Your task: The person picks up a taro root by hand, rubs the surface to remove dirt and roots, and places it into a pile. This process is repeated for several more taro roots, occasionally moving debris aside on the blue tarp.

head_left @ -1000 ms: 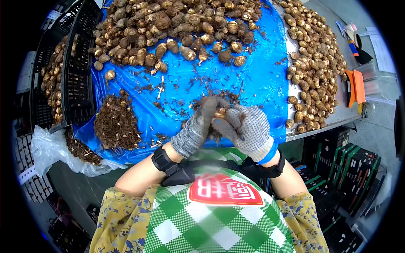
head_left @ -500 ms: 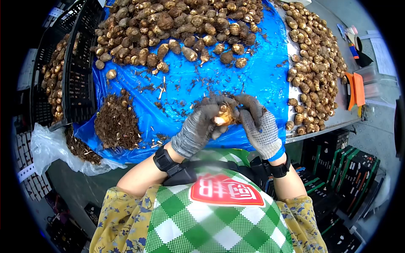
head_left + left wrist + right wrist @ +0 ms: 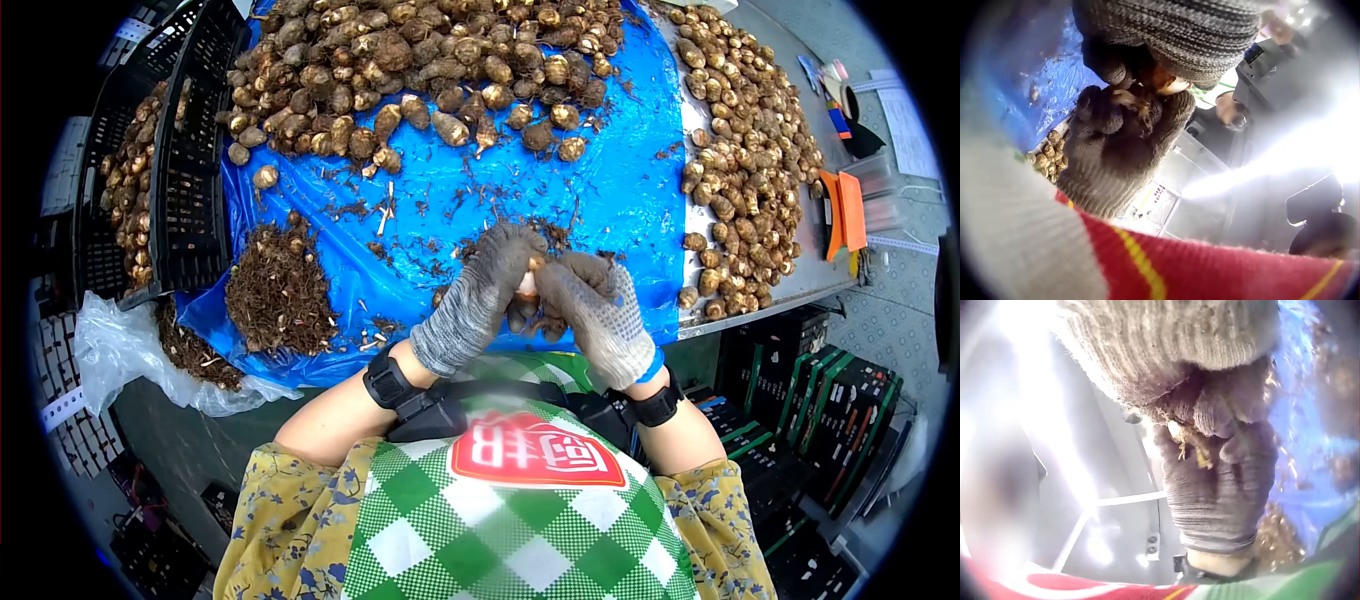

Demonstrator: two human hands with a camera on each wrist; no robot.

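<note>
Just above the near edge of the blue sheet, my gloved left hand (image 3: pixel 478 292) grips a small taro (image 3: pixel 528 284), its pale end showing between the fingers. My gloved right hand (image 3: pixel 600 315) meets it from the right, fingers curled and pinching at the taro's fibrous skin. Up close in the left wrist view, the taro (image 3: pixel 1174 85) is mostly hidden under the left glove, and brown fibres stick out between the hands. Yellowish root strands (image 3: pixel 1202 456) hang between the two gloves in the right wrist view. Both gloves are soiled dark at the fingers.
Hairy taros (image 3: pixel 400 60) are heaped at the back of the blue sheet (image 3: pixel 620 180). Cleaner taros (image 3: pixel 745 180) lie on the metal table at right. A pile of fibre scraps (image 3: pixel 278 300) sits at left beside black crates (image 3: pixel 188 180). Orange-handled tools (image 3: pixel 848 205) lie far right.
Half a second ago the right hand was a little apart and the taro showed more fully. Now the right hand has moved left onto it, and the hands meet around it.
</note>
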